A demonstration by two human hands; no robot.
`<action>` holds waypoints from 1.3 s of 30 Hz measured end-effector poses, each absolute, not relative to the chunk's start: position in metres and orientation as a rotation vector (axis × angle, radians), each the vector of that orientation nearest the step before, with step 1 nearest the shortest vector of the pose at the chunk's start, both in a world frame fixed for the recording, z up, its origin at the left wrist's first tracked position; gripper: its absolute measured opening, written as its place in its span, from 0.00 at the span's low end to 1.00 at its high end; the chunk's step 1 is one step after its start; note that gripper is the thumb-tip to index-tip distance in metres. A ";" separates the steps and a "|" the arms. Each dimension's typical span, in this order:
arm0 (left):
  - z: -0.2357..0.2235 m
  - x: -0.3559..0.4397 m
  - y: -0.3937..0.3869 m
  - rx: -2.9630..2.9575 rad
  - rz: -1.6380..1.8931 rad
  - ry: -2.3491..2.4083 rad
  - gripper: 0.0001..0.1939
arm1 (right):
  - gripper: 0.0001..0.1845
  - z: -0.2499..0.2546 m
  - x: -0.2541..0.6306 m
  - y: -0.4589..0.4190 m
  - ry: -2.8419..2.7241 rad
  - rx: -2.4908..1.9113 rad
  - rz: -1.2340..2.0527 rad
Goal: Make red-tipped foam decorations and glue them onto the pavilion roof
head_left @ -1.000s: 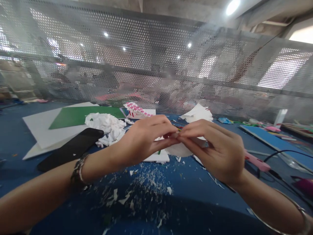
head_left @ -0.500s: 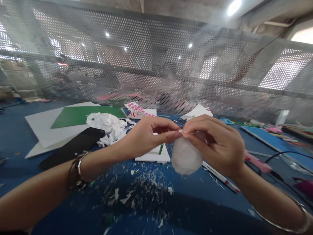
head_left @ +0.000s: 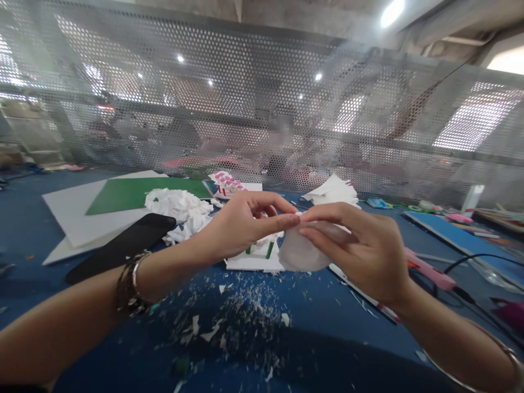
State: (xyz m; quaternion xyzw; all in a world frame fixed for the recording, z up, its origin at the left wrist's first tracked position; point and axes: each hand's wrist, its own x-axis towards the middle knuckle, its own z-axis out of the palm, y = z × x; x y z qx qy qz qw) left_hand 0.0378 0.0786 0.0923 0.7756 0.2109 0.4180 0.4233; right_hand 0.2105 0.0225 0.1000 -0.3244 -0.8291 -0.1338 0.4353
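Observation:
A round, thin white paper piece [head_left: 305,252] hangs above the table, pinched at its upper edge by both hands. My left hand [head_left: 249,224] closes thumb and forefinger on that edge from the left. From the right, my right hand [head_left: 364,245] pinches the same edge, its other fingers curled behind the paper. Just behind the paper, partly hidden, stands a white foam base [head_left: 254,263] with short green posts [head_left: 270,249] on it. Under my right hand lies a white pen [head_left: 360,289], mostly covered.
Crumpled white paper [head_left: 178,204], a black phone [head_left: 123,245] and a green sheet [head_left: 123,195] lie at left. A pink glue gun [head_left: 429,268] with a cord and a blue board [head_left: 458,234] lie at right. White scraps [head_left: 245,311] litter the blue table [head_left: 327,338].
The paper piece has swung up and tilted, its lower edge now higher and further left. My right hand has shifted slightly left and down, uncovering more of the stacked white paper behind.

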 end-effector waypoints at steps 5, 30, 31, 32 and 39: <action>0.096 0.035 0.081 1.900 0.903 0.409 0.05 | 0.07 0.103 0.209 0.018 -2.100 -0.811 -0.293; 0.076 0.045 0.077 2.361 1.597 0.302 0.05 | 0.04 0.091 0.208 0.031 -1.932 -0.913 -0.124; 0.075 0.045 0.076 2.414 1.610 0.292 0.04 | 0.05 0.090 0.208 0.032 -1.920 -0.905 -0.106; 0.075 0.044 0.076 2.459 1.610 0.291 0.03 | 0.05 0.090 0.207 0.032 -1.911 -0.896 -0.097; 0.078 0.043 0.074 2.425 1.562 0.338 0.03 | 0.04 0.090 0.206 0.027 -1.897 -0.881 -0.067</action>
